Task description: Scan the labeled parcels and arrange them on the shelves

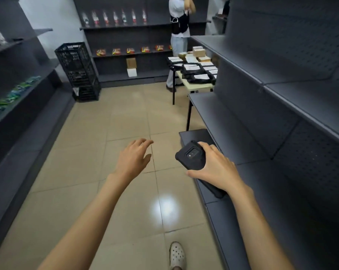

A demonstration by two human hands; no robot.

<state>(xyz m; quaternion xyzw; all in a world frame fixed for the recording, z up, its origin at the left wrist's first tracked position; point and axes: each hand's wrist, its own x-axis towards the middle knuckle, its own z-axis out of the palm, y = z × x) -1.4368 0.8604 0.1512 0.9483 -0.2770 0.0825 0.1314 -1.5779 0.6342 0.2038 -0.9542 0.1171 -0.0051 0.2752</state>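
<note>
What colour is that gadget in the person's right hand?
Black all over: the handheld scanner gripped by the right hand, seen in the head view.

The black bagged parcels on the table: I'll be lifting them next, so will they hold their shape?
Probably not. The black bagged parcels look like soft, wrinkled bags slumped on the table, so they will likely sag. Their film may be slippery. They seem flat, so unlikely to roll.

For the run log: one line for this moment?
right hand grips scanner | left hand open, holds nothing | parcels on table
</note>
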